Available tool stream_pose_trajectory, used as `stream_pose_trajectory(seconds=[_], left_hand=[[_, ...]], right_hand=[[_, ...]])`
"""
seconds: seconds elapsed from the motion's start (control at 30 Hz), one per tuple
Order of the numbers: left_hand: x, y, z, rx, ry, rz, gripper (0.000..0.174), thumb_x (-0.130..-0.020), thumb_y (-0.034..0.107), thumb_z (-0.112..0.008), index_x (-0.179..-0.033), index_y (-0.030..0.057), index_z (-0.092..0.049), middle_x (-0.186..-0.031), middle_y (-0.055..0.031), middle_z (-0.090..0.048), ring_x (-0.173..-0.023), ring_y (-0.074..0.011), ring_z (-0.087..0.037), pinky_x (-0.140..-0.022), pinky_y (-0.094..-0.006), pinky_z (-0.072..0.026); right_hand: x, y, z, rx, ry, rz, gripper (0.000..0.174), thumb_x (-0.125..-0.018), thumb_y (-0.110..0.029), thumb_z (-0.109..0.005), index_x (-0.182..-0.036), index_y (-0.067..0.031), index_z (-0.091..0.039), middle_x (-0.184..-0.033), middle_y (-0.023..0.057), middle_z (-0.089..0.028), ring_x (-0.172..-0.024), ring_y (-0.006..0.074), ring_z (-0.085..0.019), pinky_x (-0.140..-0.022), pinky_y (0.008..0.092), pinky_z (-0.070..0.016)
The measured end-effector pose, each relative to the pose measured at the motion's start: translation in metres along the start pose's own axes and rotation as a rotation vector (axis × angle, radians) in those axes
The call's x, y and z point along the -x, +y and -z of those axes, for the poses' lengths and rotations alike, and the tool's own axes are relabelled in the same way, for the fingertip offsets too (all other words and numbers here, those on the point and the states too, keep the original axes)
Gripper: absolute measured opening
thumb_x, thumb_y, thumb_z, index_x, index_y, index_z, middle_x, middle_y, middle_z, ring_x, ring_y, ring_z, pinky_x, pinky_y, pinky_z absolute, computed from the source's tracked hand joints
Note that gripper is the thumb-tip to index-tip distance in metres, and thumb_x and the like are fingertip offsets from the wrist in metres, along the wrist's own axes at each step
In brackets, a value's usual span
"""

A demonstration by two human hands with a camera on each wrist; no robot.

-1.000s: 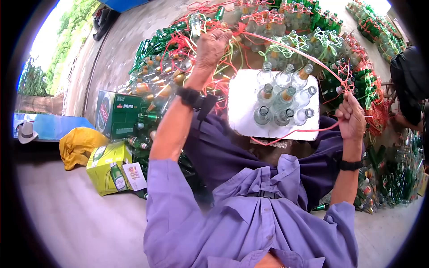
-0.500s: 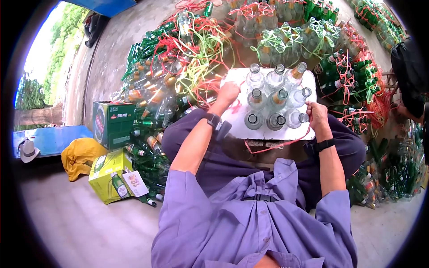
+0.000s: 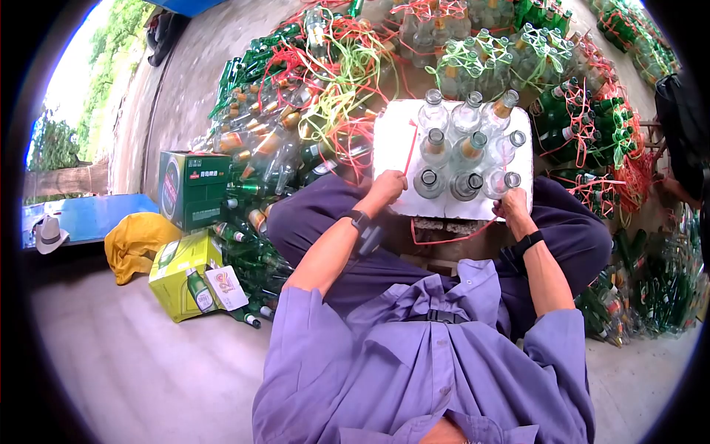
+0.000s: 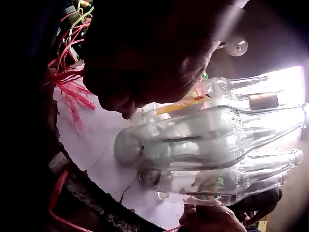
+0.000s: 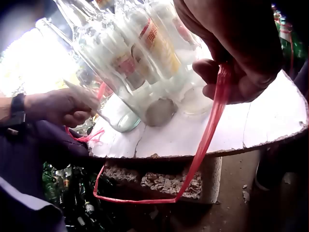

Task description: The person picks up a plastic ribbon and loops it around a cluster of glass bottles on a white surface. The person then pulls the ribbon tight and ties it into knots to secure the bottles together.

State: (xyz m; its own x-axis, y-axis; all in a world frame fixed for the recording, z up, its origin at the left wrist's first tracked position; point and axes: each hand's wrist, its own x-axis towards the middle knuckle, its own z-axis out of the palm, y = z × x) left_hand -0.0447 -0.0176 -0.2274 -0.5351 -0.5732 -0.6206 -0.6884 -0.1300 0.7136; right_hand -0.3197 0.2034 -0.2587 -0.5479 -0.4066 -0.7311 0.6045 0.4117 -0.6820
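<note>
Both hands at the near edge of the tabletop (image 3: 390, 137), red strap (image 5: 209, 130) pinched, nine clear bottles (image 3: 469, 152) beyond the fingers.
Right hand (image 3: 515, 203): thumb and fingers pinched the strap at the near right corner, just beside the nearest bottle; contact with glass could not be told. Below these fingers the strap hung past the chipped edge, ran leftward before a rough block (image 5: 166, 182), then rose toward the underside. Left hand (image 3: 386, 189): curled fingers gripped a red strip (image 3: 409, 152) projecting forward; any join with the strap not visible. Bottles stood three by three. Room: white band ahead of the left fingers; narrower margin beyond the right.
</note>
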Motion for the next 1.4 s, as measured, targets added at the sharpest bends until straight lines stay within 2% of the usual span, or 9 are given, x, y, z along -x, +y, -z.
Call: stream_pose_trajectory(seconds=[0.23, 0.33, 0.47, 0.53, 0.57, 0.63, 0.77, 1.13, 1.4], left_hand=[[0.006, 0.008, -0.014, 0.043, -0.192, 0.205, 0.016, -0.092, 0.016, -0.053, -0.091, 0.0029, -0.062, -0.057, -0.0039, -0.050, -0.040, -0.0185, -0.046, -0.037, -0.0335, -0.0358], [-0.086, -0.084, -0.016, 0.750, -1.061, 0.641, 0.011, -0.088, 0.008, -0.055, -0.090, 0.0008, -0.063, -0.066, -0.0108, -0.059, -0.055, -0.0240, -0.063, -0.042, -0.0343, -0.0435], [-0.024, -0.055, -0.031, 0.381, -0.461, -0.024, 0.008, -0.086, 0.006, -0.058, -0.086, 0.0008, -0.065, -0.069, -0.0100, -0.061, -0.060, -0.0213, -0.064, -0.044, -0.0323, -0.0439], [-0.025, -0.057, -0.033, -0.440, -0.329, -0.923, 0.008, -0.085, 0.004, -0.060, -0.084, -0.0005, -0.067, -0.069, -0.0092, -0.064, -0.058, -0.0193, -0.063, -0.045, -0.0320, -0.0455], [-0.021, -0.052, -0.036, -0.437, -0.330, -0.921, 0.008, -0.085, 0.004, -0.060, -0.084, -0.0005, -0.067, -0.069, -0.0092, -0.064, -0.058, -0.0193, -0.063, -0.045, -0.0320, -0.0455], [-0.008, -0.035, -0.042, 0.163, -0.318, -0.155, 0.012, -0.086, 0.006, -0.060, -0.088, -0.0035, -0.068, -0.072, -0.0099, -0.068, -0.059, -0.0193, -0.065, -0.047, -0.0332, -0.0489], [-0.003, -0.031, -0.039, -0.152, -0.324, -0.515, 0.016, -0.087, 0.009, -0.061, -0.089, -0.0051, -0.068, -0.076, -0.0119, -0.070, -0.060, -0.0200, -0.066, -0.050, -0.0337, -0.0517], [0.013, 0.000, -0.040, 0.375, -0.218, 0.157, 0.022, -0.091, 0.011, -0.056, -0.091, -0.0075, -0.068, -0.081, -0.0166, -0.072, -0.064, -0.0227, -0.068, -0.053, -0.0328, -0.0530], [0.014, -0.001, -0.039, 0.396, -0.218, 0.121, 0.022, -0.091, 0.010, -0.056, -0.090, -0.0069, -0.069, -0.078, -0.0174, -0.071, -0.066, -0.0235, -0.070, -0.056, -0.0327, -0.0550]], right_hand=[[0.000, 0.044, 0.015, -0.028, -0.303, -0.171, 0.021, -0.095, -0.028, -0.059, -0.094, -0.0069, -0.059, -0.080, 0.0078, -0.065, -0.070, 0.0282, -0.068, -0.057, 0.0418, -0.0563], [-0.002, 0.064, 0.014, -0.203, -0.549, -0.176, 0.028, -0.098, -0.032, -0.054, -0.098, -0.0042, -0.060, -0.086, 0.0113, -0.068, -0.076, 0.0333, -0.069, -0.065, 0.0461, -0.0581], [0.019, 0.066, -0.014, -0.015, -0.588, -0.202, 0.028, -0.098, -0.032, -0.053, -0.104, -0.0054, -0.059, -0.092, 0.0101, -0.069, -0.082, 0.0304, -0.070, -0.075, 0.0466, -0.0570], [0.041, 0.049, -0.038, 0.193, -0.520, -0.228, 0.028, -0.096, -0.032, -0.055, -0.107, -0.0065, -0.058, -0.096, 0.0093, -0.070, -0.086, 0.0274, -0.071, -0.081, 0.0439, -0.0562], [0.045, 0.049, -0.049, 0.194, -0.520, -0.230, 0.028, -0.096, -0.032, -0.055, -0.107, -0.0065, -0.058, -0.096, 0.0093, -0.070, -0.086, 0.0274, -0.071, -0.081, 0.0439, -0.0562], [0.048, 0.049, -0.063, 0.242, -0.437, -0.202, 0.029, -0.096, -0.032, -0.055, -0.109, -0.0063, -0.059, -0.096, 0.0096, -0.070, -0.086, 0.0262, -0.071, -0.081, 0.0419, -0.0562], [0.052, 0.047, -0.078, 0.255, -0.407, -0.241, 0.028, -0.096, -0.028, -0.053, -0.109, -0.0038, -0.058, -0.093, 0.0109, -0.070, -0.085, 0.0256, -0.071, -0.079, 0.0413, -0.0571], [0.059, 0.052, -0.090, 0.194, -0.438, -0.136, 0.029, -0.094, -0.020, -0.050, -0.111, 0.0026, -0.057, -0.088, 0.0129, -0.069, -0.076, 0.0245, -0.070, -0.069, 0.0350, -0.0580], [0.055, 0.053, -0.094, 0.288, -0.520, 0.016, 0.025, -0.094, -0.013, -0.048, -0.107, 0.0058, -0.059, -0.085, 0.0157, -0.069, -0.076, 0.0243, -0.070, -0.066, 0.0334, -0.0573]])
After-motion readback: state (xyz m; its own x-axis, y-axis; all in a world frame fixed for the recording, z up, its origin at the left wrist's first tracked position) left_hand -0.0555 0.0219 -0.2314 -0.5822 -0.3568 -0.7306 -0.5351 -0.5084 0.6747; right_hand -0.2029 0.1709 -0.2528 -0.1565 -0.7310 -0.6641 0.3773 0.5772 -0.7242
